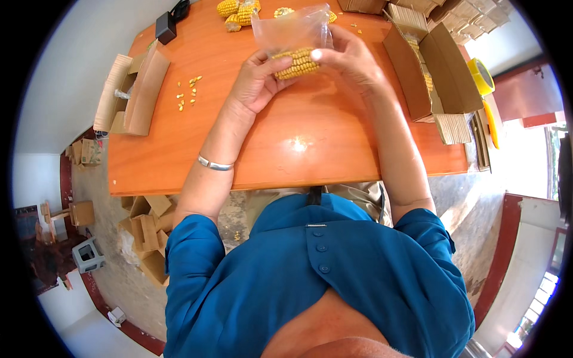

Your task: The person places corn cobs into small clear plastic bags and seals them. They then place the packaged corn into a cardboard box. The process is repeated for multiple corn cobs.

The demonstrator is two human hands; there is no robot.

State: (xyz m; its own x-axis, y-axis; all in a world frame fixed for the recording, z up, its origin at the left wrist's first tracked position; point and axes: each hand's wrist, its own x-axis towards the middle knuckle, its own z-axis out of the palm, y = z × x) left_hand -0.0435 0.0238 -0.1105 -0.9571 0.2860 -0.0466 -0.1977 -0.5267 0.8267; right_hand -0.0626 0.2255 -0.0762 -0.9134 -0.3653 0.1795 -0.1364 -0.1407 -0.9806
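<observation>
A yellow ear of corn (297, 65) sits at the lower end of a clear plastic bag (291, 35), above the far half of the table. My left hand (264, 80) grips its left end, thumb on the kernels. At the other end, my right hand (351, 58) holds the corn and the side of the bag, its thumb near the top row of kernels. The bag's upper part stands up away from me, with no corn visible in it. The fingers behind the corn are mostly hidden.
More corn ears (241, 13) lie at the table's far edge. An open cardboard box (409, 76) with corn stands right, beside yellow tape (481, 76). Another open box (138, 96) stands left, near loose kernels (192, 82). Cardboard boxes (150, 223) lie on the floor.
</observation>
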